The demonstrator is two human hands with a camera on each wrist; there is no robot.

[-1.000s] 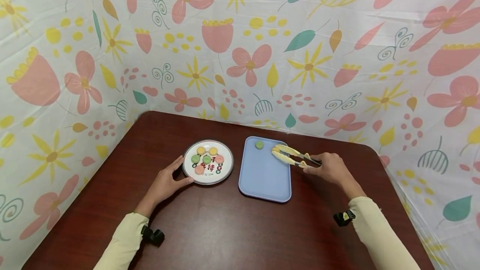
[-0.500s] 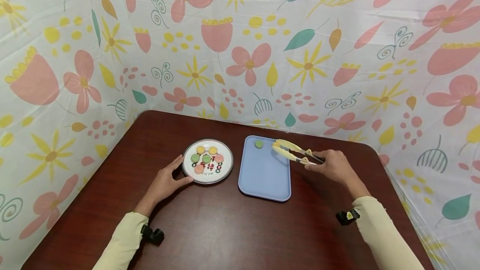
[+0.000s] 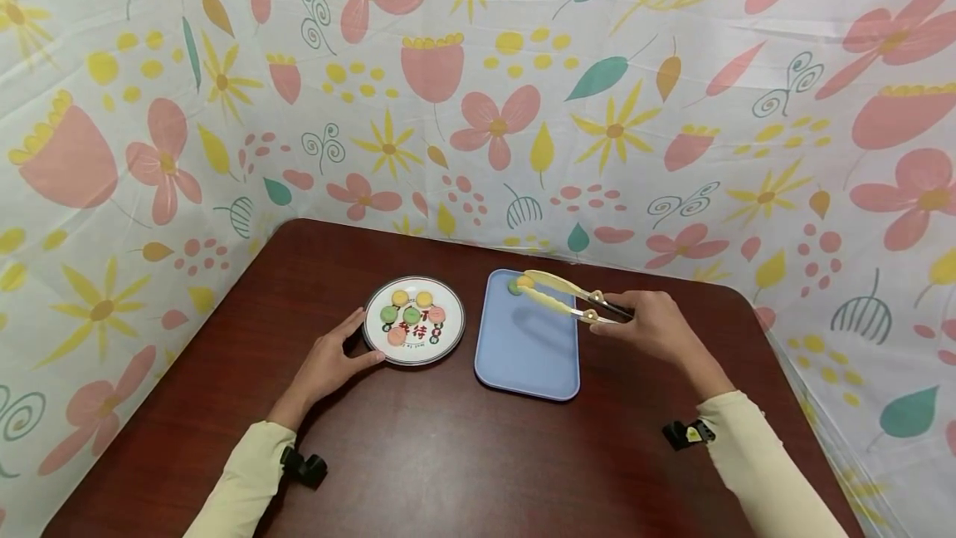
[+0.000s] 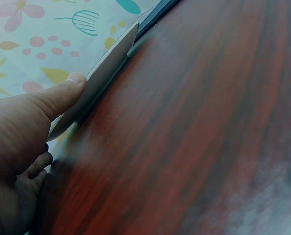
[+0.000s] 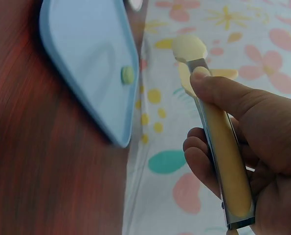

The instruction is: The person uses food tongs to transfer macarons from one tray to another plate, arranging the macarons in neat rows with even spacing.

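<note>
My left hand (image 3: 332, 365) holds the left rim of a round white plate (image 3: 450, 342), its thumb on the near edge; the left wrist view shows the thumb over the rim (image 4: 99, 73). On the plate lie several yellow, green and pink macarons (image 3: 412, 317). My right hand (image 3: 657, 322) grips cream-tipped tongs (image 3: 556, 281), whose handle (image 5: 226, 161) crosses the palm. Between the tong tips is a yellow macaron (image 3: 526, 281), over the far left part of a blue tray (image 3: 523, 355). It partly overlaps a green macaron (image 3: 513, 286) on that tray.
Plate and tray stand side by side on a dark reddish wooden table (image 3: 433, 455), a narrow strip of tabletop between them. A floral cloth (image 3: 478, 65) hangs along the table's far and left edges.
The tongs have moved left with the yellow macaron, from the tray's right edge to close by the green macaron. My left hand and the plate have stayed in place.
</note>
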